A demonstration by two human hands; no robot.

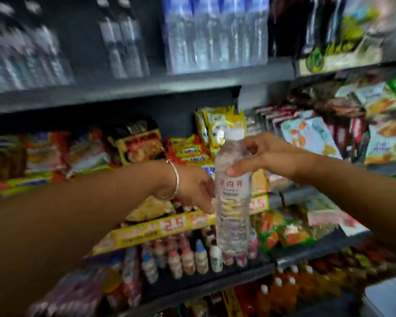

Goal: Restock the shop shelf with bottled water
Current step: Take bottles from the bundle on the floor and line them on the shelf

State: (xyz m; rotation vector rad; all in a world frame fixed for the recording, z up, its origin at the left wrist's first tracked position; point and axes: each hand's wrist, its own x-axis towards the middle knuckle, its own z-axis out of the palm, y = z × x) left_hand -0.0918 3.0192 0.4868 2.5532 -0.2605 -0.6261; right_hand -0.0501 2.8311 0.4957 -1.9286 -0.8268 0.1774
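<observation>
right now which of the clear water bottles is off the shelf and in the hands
The clear plastic water bottle with the white cap and red-lettered label, upright, gripped by the right hand and left hand. The other water bottles stand on the top shelf.

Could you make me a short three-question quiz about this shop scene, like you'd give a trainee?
1. True or false: the water bottle is already standing on the top shelf.
2. Which hand holds the bottle near its neck? A) left hand B) right hand C) neither
3. Fill in: the bracelet is on the ___ wrist.

Key
1. False: it is held upright in the air in front of the snack packets, below the shelved water bottles.
2. B; the left hand is at the label.
3. left
</observation>
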